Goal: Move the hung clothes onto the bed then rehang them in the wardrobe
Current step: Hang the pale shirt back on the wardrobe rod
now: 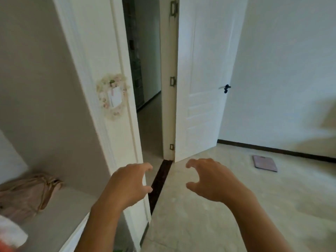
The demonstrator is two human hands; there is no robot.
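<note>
My left hand and my right hand are both raised in front of me at about the same height, palms facing each other, fingers loosely curled and holding nothing. They hang in the air above the floor near an open doorway. No hung clothes, bed or wardrobe rail show in this view. A beige bag lies on a pale shelf at the lower left. Something white and red blurs the bottom left corner; I cannot tell what it is.
A white door stands open ahead with a dark handle. A light switch with a flower frame sits on the door frame. A pink bathroom scale lies on the tiled floor by the right wall.
</note>
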